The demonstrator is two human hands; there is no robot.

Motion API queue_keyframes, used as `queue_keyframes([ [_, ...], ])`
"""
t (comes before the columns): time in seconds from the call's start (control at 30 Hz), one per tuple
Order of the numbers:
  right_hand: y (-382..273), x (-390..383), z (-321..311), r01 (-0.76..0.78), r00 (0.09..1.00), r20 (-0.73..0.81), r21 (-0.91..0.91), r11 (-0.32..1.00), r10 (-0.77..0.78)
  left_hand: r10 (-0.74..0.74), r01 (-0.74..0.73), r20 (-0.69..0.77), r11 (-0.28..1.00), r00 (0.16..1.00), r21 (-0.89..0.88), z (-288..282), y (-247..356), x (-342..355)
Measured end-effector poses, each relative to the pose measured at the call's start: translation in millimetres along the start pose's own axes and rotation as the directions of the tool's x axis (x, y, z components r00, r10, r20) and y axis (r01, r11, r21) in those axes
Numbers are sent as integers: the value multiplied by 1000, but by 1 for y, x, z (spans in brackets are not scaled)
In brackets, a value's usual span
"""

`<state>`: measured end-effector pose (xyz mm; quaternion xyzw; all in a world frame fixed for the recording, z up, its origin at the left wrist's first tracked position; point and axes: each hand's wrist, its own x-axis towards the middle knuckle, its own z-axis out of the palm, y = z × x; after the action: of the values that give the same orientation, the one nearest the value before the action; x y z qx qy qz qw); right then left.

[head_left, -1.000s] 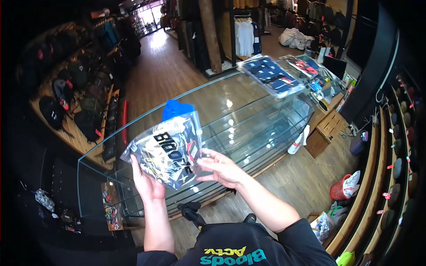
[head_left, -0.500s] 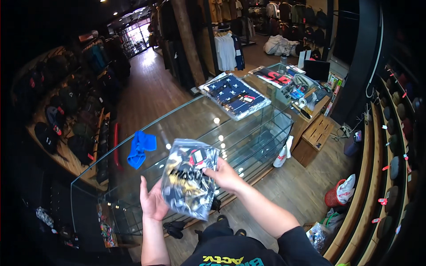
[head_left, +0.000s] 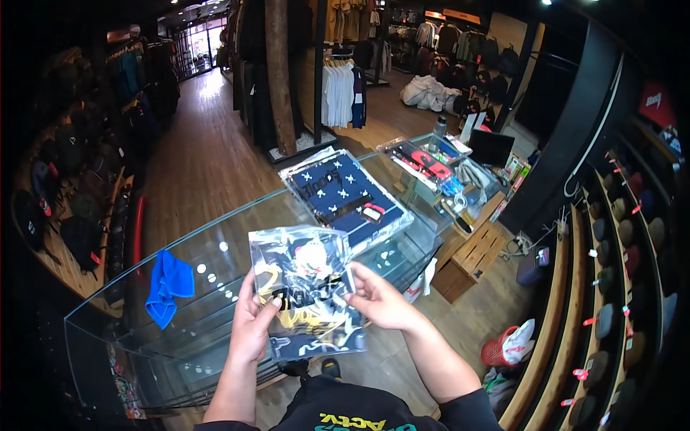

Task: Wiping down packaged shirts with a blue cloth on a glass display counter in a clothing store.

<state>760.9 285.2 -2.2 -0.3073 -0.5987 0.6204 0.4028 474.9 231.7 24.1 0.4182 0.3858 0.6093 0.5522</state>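
Observation:
Both hands hold a clear plastic bag with a folded dark garment (head_left: 309, 287) inside; its print is yellow and white, and a red-and-white tag shows near the top. My left hand (head_left: 253, 316) grips the bag's left edge, thumb on the front. At the right edge, my right hand (head_left: 379, 298) pinches it with the thumb in front. The bag is above the near side of a glass display counter (head_left: 215, 208). Beyond it on the glass lies a stack of bagged navy garments (head_left: 338, 183) with white motifs. A crumpled blue cloth (head_left: 171, 287) lies to the left.
More flat packages (head_left: 420, 161) and a black monitor (head_left: 491, 147) occupy the counter's far right. A wooden crate (head_left: 474, 262) stands on the floor beside it. Shelves of caps (head_left: 600, 323) line the right, near a red basket (head_left: 494, 352). Backpacks (head_left: 79, 233) fill shelves at left.
My left hand, earlier spread beside the bag, now grips its left edge. The bag has been straightened and faces me more squarely. The view has shifted, with the counter stack appearing nearer.

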Motion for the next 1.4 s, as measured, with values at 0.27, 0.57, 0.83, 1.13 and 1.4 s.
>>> queue_keyframes([
  [0.27,-49,84,-106,94,989,-111,8,996,-93,-126,100,174,983,977,152,42,23,108],
  [0.57,-73,202,-198,69,965,-210,-383,921,-160,-3,36,-142,972,990,232,93,-14,209],
  [0.83,-31,216,-229,246,967,118,-645,724,-224,239,58,-325,719,915,692,97,-61,210],
  [1.13,-29,195,-209,337,882,128,-843,419,-453,525,-63,-189,426,830,903,140,-59,147],
  [1.4,-81,131,-55,756,595,730,-367,542,-336,755,128,-347,335,556,934,115,-55,-41],
])
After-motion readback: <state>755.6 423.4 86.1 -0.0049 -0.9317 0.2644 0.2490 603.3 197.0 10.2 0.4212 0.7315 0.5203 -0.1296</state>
